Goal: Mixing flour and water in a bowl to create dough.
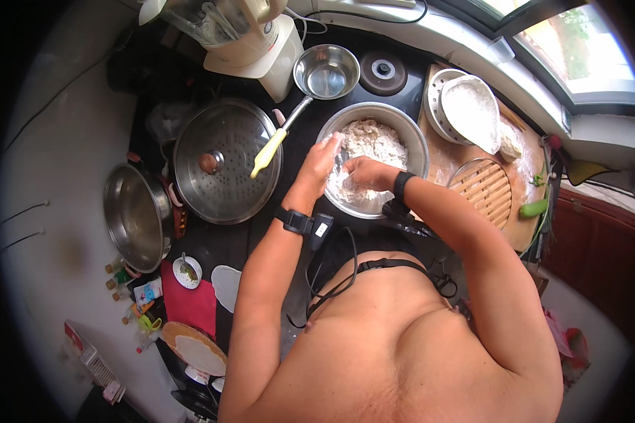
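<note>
A round metal bowl [419, 153] stands before me with shaggy, floury dough [373, 140] heaped in its far part. Loose flour [349, 187] lies in the near left part. My left hand [320, 161] is at the bowl's left rim, its floury fingertips reaching inside; whether it grips the rim is unclear. Inside the bowl, my right hand [370, 173] has its fingers bent down at the flour, and the fingertips are partly hidden. Both wrists wear black straps.
Left of the bowl are a lidded steel pot [227, 185] and a saucepan [326, 74] whose yellow handle crosses the lid. At right, a wooden board [439, 164] bears a white flour bowl [471, 106], a slatted bamboo rack [481, 190] and a green vegetable [533, 209]. A blender [264, 47] stands behind.
</note>
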Tool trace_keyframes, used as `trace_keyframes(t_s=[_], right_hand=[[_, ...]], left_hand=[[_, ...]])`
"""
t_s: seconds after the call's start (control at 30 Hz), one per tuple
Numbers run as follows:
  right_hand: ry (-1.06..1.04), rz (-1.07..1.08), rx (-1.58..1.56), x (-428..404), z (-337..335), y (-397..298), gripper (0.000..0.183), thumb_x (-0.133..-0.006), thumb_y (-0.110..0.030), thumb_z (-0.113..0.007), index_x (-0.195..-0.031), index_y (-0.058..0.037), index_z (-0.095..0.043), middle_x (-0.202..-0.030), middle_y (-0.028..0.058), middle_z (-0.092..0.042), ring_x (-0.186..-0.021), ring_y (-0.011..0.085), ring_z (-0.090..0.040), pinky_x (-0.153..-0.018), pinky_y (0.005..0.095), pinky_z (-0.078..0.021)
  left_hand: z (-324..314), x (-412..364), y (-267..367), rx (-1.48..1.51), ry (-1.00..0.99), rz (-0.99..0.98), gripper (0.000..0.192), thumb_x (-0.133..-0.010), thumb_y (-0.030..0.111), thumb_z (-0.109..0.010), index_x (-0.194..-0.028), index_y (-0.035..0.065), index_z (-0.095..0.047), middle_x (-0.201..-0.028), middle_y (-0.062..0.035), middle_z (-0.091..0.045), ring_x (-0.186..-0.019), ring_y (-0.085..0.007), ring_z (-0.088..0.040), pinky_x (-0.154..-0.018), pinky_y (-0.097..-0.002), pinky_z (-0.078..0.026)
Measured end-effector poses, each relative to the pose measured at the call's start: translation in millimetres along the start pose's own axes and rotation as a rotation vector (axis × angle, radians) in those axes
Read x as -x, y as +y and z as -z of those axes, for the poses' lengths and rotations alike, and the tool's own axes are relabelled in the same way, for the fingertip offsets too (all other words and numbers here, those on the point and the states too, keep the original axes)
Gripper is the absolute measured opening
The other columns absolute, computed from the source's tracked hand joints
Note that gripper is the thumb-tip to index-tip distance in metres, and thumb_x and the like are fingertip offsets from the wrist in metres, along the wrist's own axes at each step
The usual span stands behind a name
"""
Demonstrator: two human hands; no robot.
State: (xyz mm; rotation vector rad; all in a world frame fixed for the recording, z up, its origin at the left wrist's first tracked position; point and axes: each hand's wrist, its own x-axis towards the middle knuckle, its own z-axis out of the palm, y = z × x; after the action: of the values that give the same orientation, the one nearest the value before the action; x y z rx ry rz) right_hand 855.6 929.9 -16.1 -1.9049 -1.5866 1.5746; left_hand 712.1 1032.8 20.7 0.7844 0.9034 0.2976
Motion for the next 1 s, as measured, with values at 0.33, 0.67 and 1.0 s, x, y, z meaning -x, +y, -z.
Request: trace_keyframes(t_s=[0.33, 0.67, 1.0], right_hand=[[0.153, 0.267, -1.927, 44.4, 15.5, -30.0, 0.024, -0.106, -0.012, -0.06, -0.13, -0.0111, -0.063, -0.125, 0.0082, -0.07, -0.118, 0.0212, -0.066, -0.108, 0.0408, -0.0531], [0.673, 0.179, -0.185, 72.5, 7.3, -31.0, 0.02, -0.09, 0.003, -0.063, -0.108, 0.0065, -0.069, -0.117, 0.0255, -0.073, -0.107, 0.0431, -0.07, -0.092, 0.0386, -0.0562], [0.294, 0.216, 0.405, 68.4, 2.8, -13.2, 0.022, -0.09, -0.012, -0.059, -0.102, 0.0021, -0.072, -0.096, 0.0275, -0.072, -0.092, 0.0426, -0.073, -0.081, 0.0502, -0.0577]], left_hand=[[-55.5, -7.6, -6.0, 0.55, -0.108, 0.12, 0.04, -0.108, 0.042, -0.06, -0.115, 0.0035, -0.066, -0.093, -0.0093, -0.07, -0.083, -0.0251, -0.071, -0.076, -0.0378, -0.06], [-76.0, -37.9, -29.3, 0.557, 0.087, 0.21, 0.036, -0.11, 0.038, -0.047, -0.109, 0.005, -0.062, -0.091, -0.0127, -0.067, -0.078, -0.028, -0.068, -0.074, -0.0457, -0.062], [-58.6, -31.7, -52.8, 0.667, 0.171, 0.266, 0.062, -0.114, 0.046, -0.027, -0.142, -0.0001, -0.057, -0.139, -0.0203, -0.065, -0.123, -0.04, -0.065, -0.111, -0.0526, -0.051]])
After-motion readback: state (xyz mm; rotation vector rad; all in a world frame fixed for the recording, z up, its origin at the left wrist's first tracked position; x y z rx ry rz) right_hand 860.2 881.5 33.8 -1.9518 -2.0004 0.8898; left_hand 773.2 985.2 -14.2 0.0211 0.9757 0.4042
